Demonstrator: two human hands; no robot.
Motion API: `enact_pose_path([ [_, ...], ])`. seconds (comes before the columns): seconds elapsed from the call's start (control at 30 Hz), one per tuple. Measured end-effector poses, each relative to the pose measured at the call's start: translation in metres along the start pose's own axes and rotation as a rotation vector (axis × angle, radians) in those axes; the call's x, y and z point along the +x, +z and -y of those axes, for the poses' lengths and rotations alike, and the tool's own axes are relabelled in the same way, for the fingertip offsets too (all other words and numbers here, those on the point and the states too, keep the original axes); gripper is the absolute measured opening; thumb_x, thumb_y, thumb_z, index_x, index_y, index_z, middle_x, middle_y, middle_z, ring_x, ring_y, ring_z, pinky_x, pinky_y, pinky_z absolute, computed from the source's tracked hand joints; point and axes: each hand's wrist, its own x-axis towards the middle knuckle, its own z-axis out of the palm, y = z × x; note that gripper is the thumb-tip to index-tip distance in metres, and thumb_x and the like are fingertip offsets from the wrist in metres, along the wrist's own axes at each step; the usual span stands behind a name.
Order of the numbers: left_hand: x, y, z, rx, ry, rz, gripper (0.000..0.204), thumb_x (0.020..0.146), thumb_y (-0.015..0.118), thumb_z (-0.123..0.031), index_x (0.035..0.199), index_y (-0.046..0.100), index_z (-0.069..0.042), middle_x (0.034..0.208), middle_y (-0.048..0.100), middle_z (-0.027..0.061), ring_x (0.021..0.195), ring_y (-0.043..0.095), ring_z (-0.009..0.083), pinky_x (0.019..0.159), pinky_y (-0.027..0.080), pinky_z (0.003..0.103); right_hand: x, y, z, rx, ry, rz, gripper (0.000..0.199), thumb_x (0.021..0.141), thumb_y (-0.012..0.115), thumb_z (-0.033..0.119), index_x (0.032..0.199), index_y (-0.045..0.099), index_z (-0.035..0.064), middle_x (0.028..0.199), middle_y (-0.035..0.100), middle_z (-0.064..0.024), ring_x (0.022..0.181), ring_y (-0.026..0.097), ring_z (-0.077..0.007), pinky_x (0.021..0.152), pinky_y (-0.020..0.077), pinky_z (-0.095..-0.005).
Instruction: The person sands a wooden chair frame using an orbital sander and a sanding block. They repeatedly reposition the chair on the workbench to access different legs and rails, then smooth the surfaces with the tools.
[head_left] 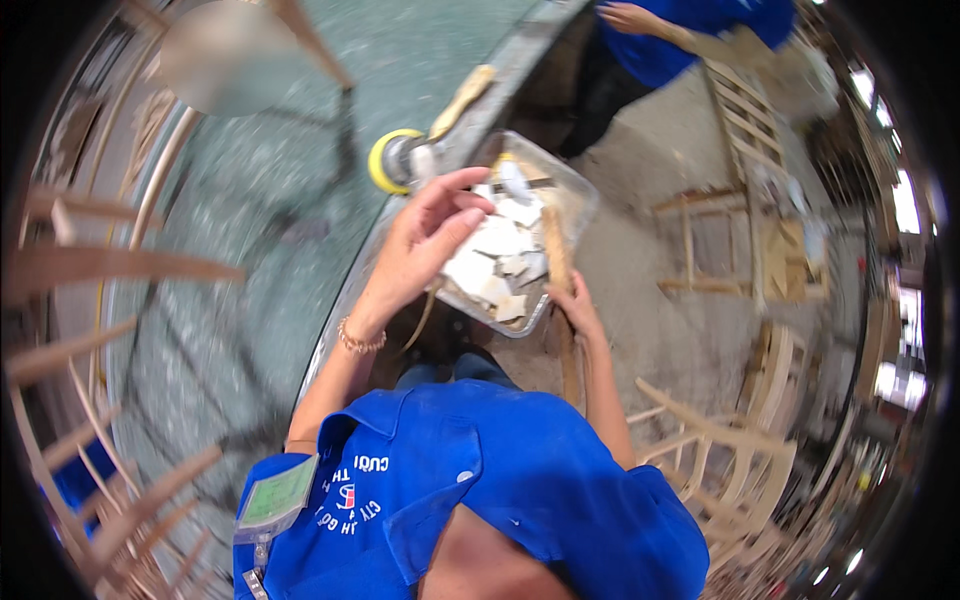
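Note:
A clear plastic bin (585, 190) in front of me holds several torn white pieces (505, 235) that look like sandpaper or paper. Over its left side is my left hand (425, 235), fingers loosely bent and thumb apart from the index finger, with nothing visible between them. At the bin's near right corner my right hand (578, 308) is closed around a narrow wooden stick (555, 245), which slants up along the bin's right inside. My palm hides part of the grip. Just beyond my left hand lies a round tool with a yellow rim (395, 160), perhaps a sander.
A wooden-handled brush (463, 100) rests on the edge of the green-grey worktable (250, 200). Blurred wooden chair parts (120, 265) stand at left. Another person in blue (675, 40) is at the far right, near wooden frames (715, 240). More chair frames (720, 450) stand at near right.

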Motion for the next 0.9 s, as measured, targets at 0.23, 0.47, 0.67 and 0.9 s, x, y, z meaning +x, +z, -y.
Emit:
enact_pose_path([
  [0.23,-0.097,0.052,-0.199,-0.379,0.250,-0.630,0.034,0.092,0.035,-0.042,0.088,0.046,-0.010,0.072,0.052,0.0087,0.057,0.049,0.0238,0.051,0.041,0.038,0.127,0.007,-0.022,-0.623,-0.275,-0.289,0.080,0.074,0.074,0.032,0.135,0.038,-0.0043,0.130,0.049,-0.0260,0.116,0.050,-0.0342,0.098,0.0411,-0.0396],
  [0.47,-0.128,0.043,-0.181,-0.326,0.885,-0.235,0.033,0.088,0.044,-0.040,0.091,0.049,-0.007,0.077,0.054,0.0099,0.063,0.051,0.0246,0.056,0.042,0.037,0.150,0.035,0.000,-1.064,-0.450,-0.311,0.069,0.076,0.068,0.029,0.133,0.043,-0.0006,0.127,0.050,-0.0253,0.116,0.049,-0.0385,0.098,0.0396,-0.0433],
  [0.67,-0.107,0.043,-0.161,-0.368,0.935,-0.083,0.033,0.084,0.051,-0.037,0.093,0.051,-0.005,0.081,0.055,0.0109,0.068,0.052,0.0252,0.061,0.043,0.037,0.157,0.040,0.022,-1.189,-0.523,-0.314,0.056,0.081,0.059,0.026,0.130,0.047,0.0032,0.125,0.050,-0.0233,0.118,0.045,-0.0389,0.099,0.0376,-0.0464],
  [0.9,-0.083,0.044,-0.167,-0.412,0.981,0.172,0.036,0.080,0.060,-0.035,0.095,0.054,-0.003,0.086,0.057,0.0121,0.074,0.054,0.0260,0.066,0.044,0.036,0.157,0.038,0.046,-0.989,-0.754,-0.340,0.047,0.081,0.056,0.015,0.125,0.051,-0.0022,0.124,0.051,-0.0260,0.117,0.046,-0.0407,0.099,0.0359,-0.0466],
])
